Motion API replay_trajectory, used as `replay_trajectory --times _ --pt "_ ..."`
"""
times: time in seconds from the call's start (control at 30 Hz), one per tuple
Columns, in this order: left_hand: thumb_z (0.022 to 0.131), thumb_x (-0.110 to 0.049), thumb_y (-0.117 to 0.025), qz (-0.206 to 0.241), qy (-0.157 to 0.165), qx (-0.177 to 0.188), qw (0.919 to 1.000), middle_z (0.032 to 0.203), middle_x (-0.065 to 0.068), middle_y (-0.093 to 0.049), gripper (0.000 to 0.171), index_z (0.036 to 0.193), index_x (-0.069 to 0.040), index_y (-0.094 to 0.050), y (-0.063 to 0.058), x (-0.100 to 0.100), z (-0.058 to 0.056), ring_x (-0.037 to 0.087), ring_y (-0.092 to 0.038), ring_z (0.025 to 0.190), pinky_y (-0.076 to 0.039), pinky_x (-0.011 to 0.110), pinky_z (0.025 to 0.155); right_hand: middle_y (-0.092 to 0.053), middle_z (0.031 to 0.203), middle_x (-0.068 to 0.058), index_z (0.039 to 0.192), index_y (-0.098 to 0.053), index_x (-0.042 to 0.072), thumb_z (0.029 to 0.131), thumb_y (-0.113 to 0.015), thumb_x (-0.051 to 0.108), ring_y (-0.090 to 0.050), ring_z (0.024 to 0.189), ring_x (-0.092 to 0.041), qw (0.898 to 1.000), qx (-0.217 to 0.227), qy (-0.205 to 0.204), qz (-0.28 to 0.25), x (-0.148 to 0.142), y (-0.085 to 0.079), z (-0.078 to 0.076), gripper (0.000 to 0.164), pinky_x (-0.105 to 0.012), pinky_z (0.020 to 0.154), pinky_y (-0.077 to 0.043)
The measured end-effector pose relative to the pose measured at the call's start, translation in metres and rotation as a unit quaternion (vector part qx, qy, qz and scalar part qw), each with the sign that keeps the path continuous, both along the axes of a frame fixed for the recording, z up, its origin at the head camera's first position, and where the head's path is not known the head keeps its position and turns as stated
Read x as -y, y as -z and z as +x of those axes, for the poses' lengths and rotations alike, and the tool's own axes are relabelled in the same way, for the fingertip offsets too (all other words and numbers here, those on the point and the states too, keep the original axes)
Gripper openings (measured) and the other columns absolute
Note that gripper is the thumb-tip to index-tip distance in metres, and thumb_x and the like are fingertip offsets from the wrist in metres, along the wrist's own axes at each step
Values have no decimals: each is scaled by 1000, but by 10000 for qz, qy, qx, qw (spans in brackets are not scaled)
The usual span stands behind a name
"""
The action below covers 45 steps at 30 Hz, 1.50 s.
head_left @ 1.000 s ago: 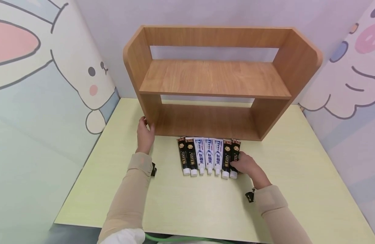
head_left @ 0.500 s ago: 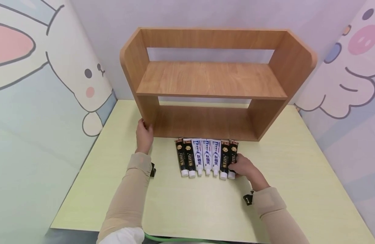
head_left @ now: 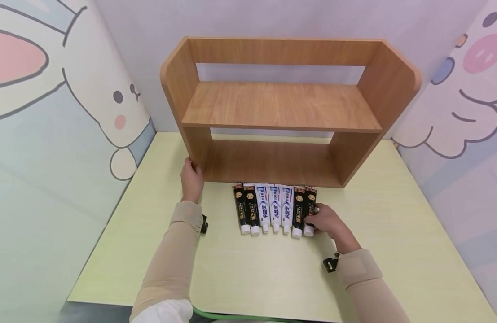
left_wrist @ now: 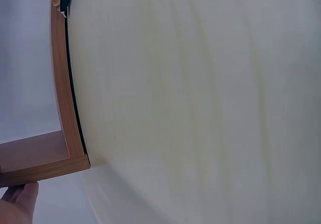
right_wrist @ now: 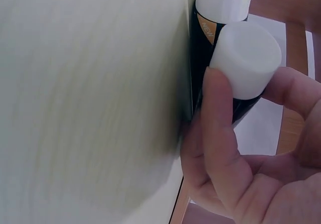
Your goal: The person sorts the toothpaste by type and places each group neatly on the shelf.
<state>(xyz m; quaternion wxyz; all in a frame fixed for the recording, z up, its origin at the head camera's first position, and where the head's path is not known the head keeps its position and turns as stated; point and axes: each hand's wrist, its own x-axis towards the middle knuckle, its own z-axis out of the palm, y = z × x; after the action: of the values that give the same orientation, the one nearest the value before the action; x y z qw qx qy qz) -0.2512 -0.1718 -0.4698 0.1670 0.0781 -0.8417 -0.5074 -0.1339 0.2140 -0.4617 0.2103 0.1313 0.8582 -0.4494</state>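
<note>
In the head view several toothpaste tubes lie side by side on the table (head_left: 248,269), caps toward me. Three white-and-blue tubes (head_left: 274,205) sit in the middle, with black tubes (head_left: 251,208) at either end of the row. My right hand (head_left: 329,224) pinches the rightmost black tube (head_left: 311,208) near its cap; the right wrist view shows fingers and thumb around the white cap (right_wrist: 248,58), slightly raised and tilted beside its neighbour. My left hand (head_left: 191,181) touches the outer left side of the wooden shelf (head_left: 280,105) near its base; its fingertips are partly hidden.
The two-tier shelf stands behind the tubes, its lower board (head_left: 272,159) just beyond their far ends. Walls with cartoon animals (head_left: 123,112) close in on the left and right. A green cord (head_left: 216,316) runs along the near table edge.
The head view has shifted slightly. My left hand stays at the shelf's side. The rightmost black tube has tilted a little away from its neighbour in my right hand.
</note>
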Motion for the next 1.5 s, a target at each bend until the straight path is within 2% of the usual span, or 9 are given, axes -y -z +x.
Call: replay_trajectory --times 0.3,0.5,0.73,1.0,1.23,1.5 --pt "105 -16 -46 -108 71 -34 9999 130 19 -54 36 137 -2 -43 2 2 -2 31 -54 115 -45 44 96 -46 128 -37 142 -27 -17 87 -63 6 -60 92 -33 9995 -58 212 -228 -2 -5 0 69 -38 66 -56" --pt "104 -15 -47 -168 21 -42 9998 130 19 -54 33 134 -1 -45 2 2 -1 31 -54 115 -45 45 96 -51 120 -35 141 -29 -17 88 -62 6 -60 88 -31 9994 -147 222 -210 -5 -9 3 66 -37 65 -56" --pt "104 -14 -48 -161 -13 -83 9998 130 19 -54 33 134 -1 -45 1 2 1 32 -54 116 -44 45 98 -53 114 -32 142 -30 -14 90 -61 7 -59 84 -31 9985 -450 295 -92 -9 -18 3 64 -36 63 -56" --pt "103 -12 -48 -250 -58 -229 9994 124 23 -56 29 129 2 -47 2 2 2 35 -56 112 -46 47 93 -53 115 -33 144 -28 -14 91 -60 7 -60 84 -29 9970 -676 366 -135 -11 -23 -5 65 -33 63 -55" --pt "104 -16 -49 -104 -22 78 9999 134 17 -52 35 136 -3 -43 5 2 2 31 -52 120 -41 45 101 -54 113 -31 144 -31 -12 91 -59 5 -60 82 -27 9954 -881 330 -198 -15 -24 -16 62 -31 61 -54" --pt "104 -15 -49 -147 -48 -2 9999 132 18 -54 33 134 -2 -46 4 0 2 30 -54 117 -44 45 97 -52 115 -33 143 -37 -7 89 -58 2 -59 81 -28 9925 -1123 428 -224 -22 -20 -28 59 -31 58 -53"
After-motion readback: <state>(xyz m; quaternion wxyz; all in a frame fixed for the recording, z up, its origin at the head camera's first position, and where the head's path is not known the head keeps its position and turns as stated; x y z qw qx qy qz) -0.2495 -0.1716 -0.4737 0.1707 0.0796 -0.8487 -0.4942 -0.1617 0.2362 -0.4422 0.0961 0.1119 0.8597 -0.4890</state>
